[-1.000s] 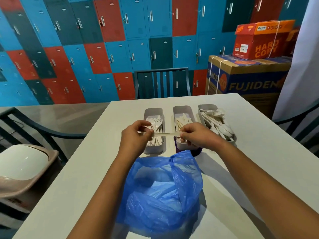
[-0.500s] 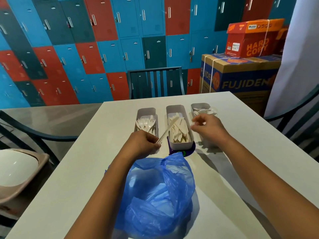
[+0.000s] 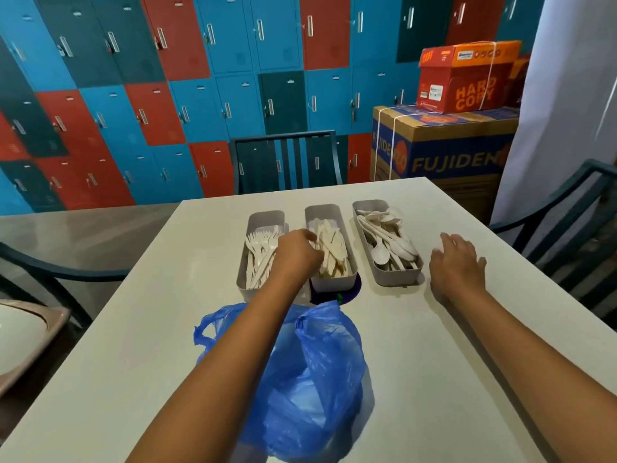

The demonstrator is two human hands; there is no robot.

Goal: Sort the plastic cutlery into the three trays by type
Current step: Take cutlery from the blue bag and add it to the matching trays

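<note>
- The left hand is reaching over the near-left rim of the middle tray, its fingers curled down among the knives; whether the grip is pinched on a knife or already loosened, I cannot tell, since the fingertips are hidden behind the knuckles.
- The right hand is hovering just above the tabletop, its grip spread apart and holding nothing, at about three o'clock from the spoon tray.
- Seen from where I am standing, the step looks like laying a knife in with its fellows. To do it well, the piece should go lengthwise, handle toward six o'clock, flat on the heap and not propped across the rim.
- The left wrist is crossing the fork tray, which sits at nine o'clock of the knife tray, so lifting straight up before pulling back would keep it from snagging the forks.
- The spoons are lying heaped in their tray at three o'clock, some bowls riding near the rim; they look light and likely to skitter if bumped.
- The blue plastic bag is sitting slumped at six o'clock, close to the trays, under the left forearm. I cannot see any cutlery inside it, so the sorting appears close to finished, though the folds could be hiding a piece.
</note>
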